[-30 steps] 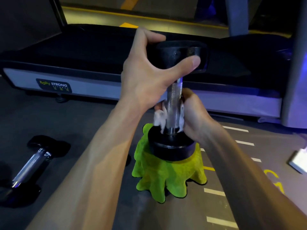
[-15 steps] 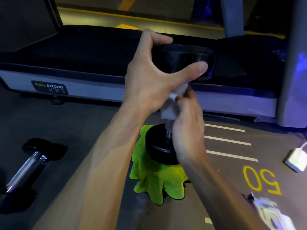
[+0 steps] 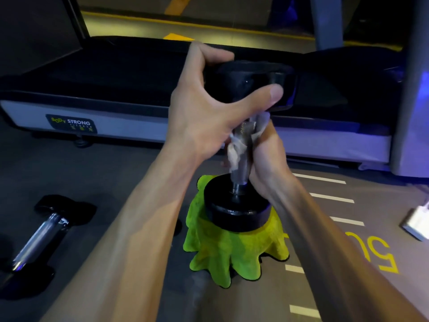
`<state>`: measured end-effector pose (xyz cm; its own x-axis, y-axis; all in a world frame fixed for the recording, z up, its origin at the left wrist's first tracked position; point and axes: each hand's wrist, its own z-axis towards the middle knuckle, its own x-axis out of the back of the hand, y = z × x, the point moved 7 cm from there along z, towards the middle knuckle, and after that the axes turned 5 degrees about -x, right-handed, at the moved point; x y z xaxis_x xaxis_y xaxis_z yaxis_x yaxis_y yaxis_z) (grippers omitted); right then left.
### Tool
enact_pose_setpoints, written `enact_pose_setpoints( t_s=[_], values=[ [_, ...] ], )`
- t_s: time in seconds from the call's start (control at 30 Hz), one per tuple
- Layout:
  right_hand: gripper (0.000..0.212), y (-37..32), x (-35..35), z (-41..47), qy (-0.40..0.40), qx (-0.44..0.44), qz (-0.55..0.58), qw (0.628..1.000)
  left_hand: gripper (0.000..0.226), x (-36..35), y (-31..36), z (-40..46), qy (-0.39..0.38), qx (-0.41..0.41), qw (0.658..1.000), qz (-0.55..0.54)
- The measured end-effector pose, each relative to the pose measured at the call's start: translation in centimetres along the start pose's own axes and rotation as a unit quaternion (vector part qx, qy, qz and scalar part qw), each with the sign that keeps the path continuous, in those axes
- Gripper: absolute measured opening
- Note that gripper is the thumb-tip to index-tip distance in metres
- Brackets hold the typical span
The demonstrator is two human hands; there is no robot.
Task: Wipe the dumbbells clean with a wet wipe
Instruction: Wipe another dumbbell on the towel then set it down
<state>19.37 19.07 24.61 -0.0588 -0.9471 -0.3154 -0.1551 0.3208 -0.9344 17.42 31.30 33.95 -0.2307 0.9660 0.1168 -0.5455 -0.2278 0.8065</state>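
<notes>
Head view: the left hand (image 3: 204, 112) is spread wide, thumb and fingers clamped around the upper black head of an upright dumbbell (image 3: 239, 201). The right hand (image 3: 267, 159) is curled round the metal handle with a white wet wipe (image 3: 236, 147) wrapped between palm and bar. The dumbbell's lower head stands on a green cloth (image 3: 232, 254) on the floor. There are two dumbbells: this one, and a second dumbbell (image 3: 39, 235) lying on the floor well to the left. One wipe, one cloth. A treadmill (image 3: 116, 94) runs behind, and a white object (image 3: 417, 224) sits at the right edge
</notes>
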Motion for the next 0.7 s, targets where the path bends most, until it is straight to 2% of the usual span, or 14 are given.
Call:
enact_pose_setpoints(
  t_s=[0.07, 0.2, 0.27, 0.33, 0.4, 0.5, 0.53, 0.6, 0.7],
  values=[
    [0.068, -0.2, 0.1, 0.5, 0.016, 0.003, 0.007, 1.000, 0.073, -0.1, 0.0, -0.1, -0.001, -0.004, 1.000, -0.007],
    [0.037, -1.7, 0.5, -0.5, 0.074, 0.143, -0.099, 0.982, 0.074, -0.2, -0.1, 0.1, 0.005, 0.001, 1.000, -0.005],
    [0.023, -2.3, -0.2, -1.5, 0.049, 0.228, -0.201, 0.951, 0.074, 0.1, -0.1, 0.1, 0.014, 0.002, 1.000, -0.001],
    [0.014, -2.7, -0.9, -2.4, -0.002, 0.274, -0.303, 0.913, 0.072, 0.5, -0.3, 0.1, 0.016, 0.000, 1.000, 0.002],
    [0.008, -2.2, -0.5, -2.9, -0.036, 0.268, -0.385, 0.883, 0.071, 0.7, -0.5, 0.2, 0.016, 0.006, 1.000, 0.005],
    [0.026, 0.4, 1.1, -3.6, -0.063, 0.160, -0.500, 0.849, 0.069, 1.1, -0.7, 0.3, 0.022, 0.020, 1.000, 0.009],
    [0.025, 1.2, 1.7, -3.8, -0.069, 0.133, -0.525, 0.838, 0.068, 1.2, -0.8, 0.3, 0.021, 0.024, 0.999, 0.010],
    [0.012, 1.7, 2.6, -4.2, -0.074, 0.131, -0.525, 0.837, 0.068, 1.1, -0.8, 0.0, 0.013, 0.030, 0.999, 0.004],
    [0.020, 1.3, 3.5, -4.2, -0.082, 0.157, -0.495, 0.851, 0.069, 1.0, -1.1, -0.7, 0.023, 0.030, 0.999, -0.012]
  ],
)
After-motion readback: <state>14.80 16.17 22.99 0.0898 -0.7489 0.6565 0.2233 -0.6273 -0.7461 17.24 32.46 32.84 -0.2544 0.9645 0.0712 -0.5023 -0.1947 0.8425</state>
